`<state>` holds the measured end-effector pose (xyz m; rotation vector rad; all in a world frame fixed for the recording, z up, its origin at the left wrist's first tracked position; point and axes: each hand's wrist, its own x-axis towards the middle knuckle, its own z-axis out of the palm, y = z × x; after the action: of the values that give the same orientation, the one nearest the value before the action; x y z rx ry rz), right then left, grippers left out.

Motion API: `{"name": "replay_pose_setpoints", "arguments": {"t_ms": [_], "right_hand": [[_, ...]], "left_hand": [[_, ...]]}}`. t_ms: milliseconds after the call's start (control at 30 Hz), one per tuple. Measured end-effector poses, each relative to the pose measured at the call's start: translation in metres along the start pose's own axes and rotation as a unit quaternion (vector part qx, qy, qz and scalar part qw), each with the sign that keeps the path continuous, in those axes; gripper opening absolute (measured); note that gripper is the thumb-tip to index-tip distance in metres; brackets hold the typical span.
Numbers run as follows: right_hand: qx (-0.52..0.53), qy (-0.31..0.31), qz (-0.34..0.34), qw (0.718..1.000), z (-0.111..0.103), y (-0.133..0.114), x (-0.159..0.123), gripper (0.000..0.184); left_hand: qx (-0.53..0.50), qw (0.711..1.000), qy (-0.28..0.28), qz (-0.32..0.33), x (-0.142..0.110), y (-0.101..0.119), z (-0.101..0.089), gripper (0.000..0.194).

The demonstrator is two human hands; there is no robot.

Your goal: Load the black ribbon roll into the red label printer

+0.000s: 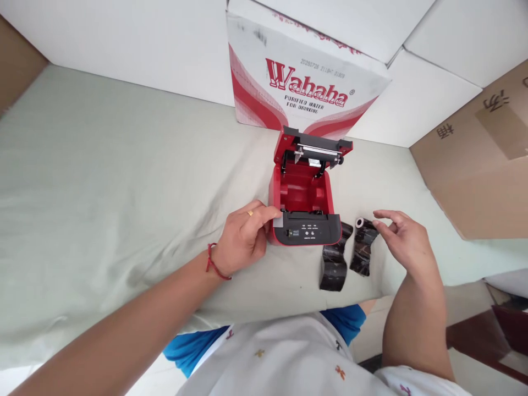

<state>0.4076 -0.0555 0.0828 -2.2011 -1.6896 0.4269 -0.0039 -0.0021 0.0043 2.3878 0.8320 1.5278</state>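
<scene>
A red and black thermal printer [303, 195] stands on the cloth-covered surface with its lid [315, 148] raised, showing a bare red paper compartment. My left hand [247, 236] grips the printer's front left corner, thumb on the top edge and the other fingers curled against the side. To the right of the printer lies a small dark roll [363, 236] with a white core and a wavy loose end. My right hand [406, 242] is beside this roll, thumb and fingers apart; whether the thumb touches it I cannot tell. Another dark, glossy curled strip [335, 269] lies between printer and roll.
A white and red Wahaha water carton [305, 82] stands behind the printer, against white boxes or panels [144, 44]. Brown cardboard [478, 159] borders the right side. Pale green cloth [103, 192] covers the surface, whose near edge meets my lap.
</scene>
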Motion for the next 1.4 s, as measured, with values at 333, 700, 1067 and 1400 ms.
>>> {"name": "replay_pose_setpoints", "arguments": {"t_ms": [333, 700, 1067, 1400], "right_hand": [[-0.062, -0.039, -0.056, 0.996, 0.014, 0.012, 0.004, 0.05], [0.035, -0.143, -0.197, 0.969, -0.09, -0.067, -0.034, 0.033], [-0.001, -0.133, -0.293, 0.947, -0.006, -0.173, 0.013, 0.036], [-0.153, -0.108, -0.246, 0.951, 0.045, -0.204, 0.04, 0.048]], "left_hand": [[-0.014, 1.0, 0.009, -0.01, -0.001, 0.0, 0.002, 0.067], [0.009, 1.0, 0.001, -0.003, -0.003, -0.001, 0.001, 0.063], [0.018, 1.0, 0.021, 0.012, -0.001, 0.003, 0.003, 0.061], [0.087, 0.988, 0.081, 0.095, -0.007, 0.031, 0.0, 0.051]]}}
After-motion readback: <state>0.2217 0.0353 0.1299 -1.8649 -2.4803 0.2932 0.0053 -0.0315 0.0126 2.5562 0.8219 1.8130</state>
